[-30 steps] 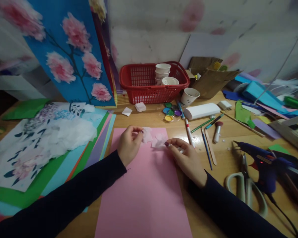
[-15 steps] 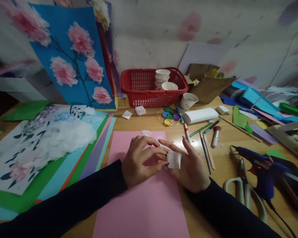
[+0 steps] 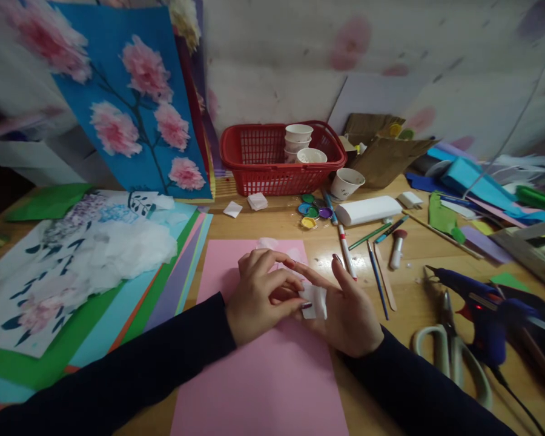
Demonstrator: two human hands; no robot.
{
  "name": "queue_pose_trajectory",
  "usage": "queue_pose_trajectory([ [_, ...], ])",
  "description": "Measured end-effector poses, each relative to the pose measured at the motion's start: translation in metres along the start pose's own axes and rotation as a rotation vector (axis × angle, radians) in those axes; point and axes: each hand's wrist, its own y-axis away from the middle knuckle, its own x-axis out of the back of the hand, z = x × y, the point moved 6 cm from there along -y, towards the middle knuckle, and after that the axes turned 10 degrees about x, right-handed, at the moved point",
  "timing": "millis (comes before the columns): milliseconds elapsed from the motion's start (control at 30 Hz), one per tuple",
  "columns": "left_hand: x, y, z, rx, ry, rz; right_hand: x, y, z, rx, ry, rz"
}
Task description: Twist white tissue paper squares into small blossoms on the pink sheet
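Observation:
A small white paper square (image 3: pixel 315 301) lies against the palm and fingers of my right hand (image 3: pixel 350 315), which is open with its thumb raised. My left hand (image 3: pixel 257 298) pinches the left edge of that square between thumb and fingers. Both hands are over a pink sheet (image 3: pixel 258 381) on the wooden table. Pale, thin paper pieces (image 3: pixel 267 243) rest near the top edge of the sheet, partly behind my left hand.
Behind are a red basket (image 3: pixel 279 175) with paper cups, small paint pots (image 3: pixel 309 223) and folded white squares (image 3: pixel 257 201). Brushes, a glue gun (image 3: pixel 481 306) and scissors (image 3: pixel 452 357) lie right. Coloured sheets (image 3: pixel 163 303) lie left, below a blue flower picture (image 3: pixel 113 36).
The fingers of my left hand have closed in on the left edge of the white square. The square has shifted slightly left and down in view.

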Motion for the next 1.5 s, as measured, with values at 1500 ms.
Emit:
queue_pose_trajectory([
  [1500,-0.010,-0.006,-0.020,0.346,0.697,-0.244,0.029,-0.005,-0.007,0.226,0.627,-0.019],
])
